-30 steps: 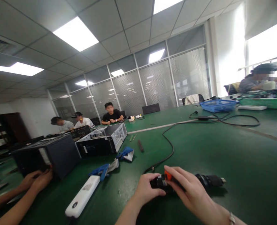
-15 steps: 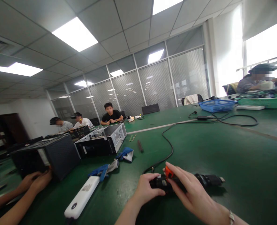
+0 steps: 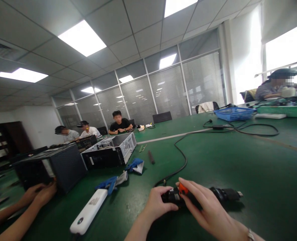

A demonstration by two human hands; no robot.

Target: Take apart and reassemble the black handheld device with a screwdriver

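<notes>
Two bare hands are busy at the near edge of the green tabletop [image 3: 239, 160]. The left hand [image 3: 160, 202] is curled round one end of a black tool [image 3: 224, 194], thumb and fingers on either side. The right hand [image 3: 205, 204] pinches one orange part [image 3: 183, 189] at the middle of the tool, and its palm hides much of that middle. The tool lies low over the tabletop, its shiny tip poking out past the right hand. I can't tell if it touches down all along.

I count two blue-and-gray gloves [image 3: 109, 184], crumpled, and one white box [image 3: 89, 211] with a round black spot. The box's cord is cut off at the bottom. Two computer cases, a dark case [image 3: 69, 167] and an open case [image 3: 105, 155], sit side by side. Another person's two hands [image 3: 39, 194] are at the dark case — their fingertips are hard to see.

Near the open case are two thin green strips [image 3: 142, 148] and one dark stick [image 3: 151, 156]. One blue basket [image 3: 234, 113] and one green basket [image 3: 284, 110] are far off — the green one is cut off by the edge. Four people sit farther away.
</notes>
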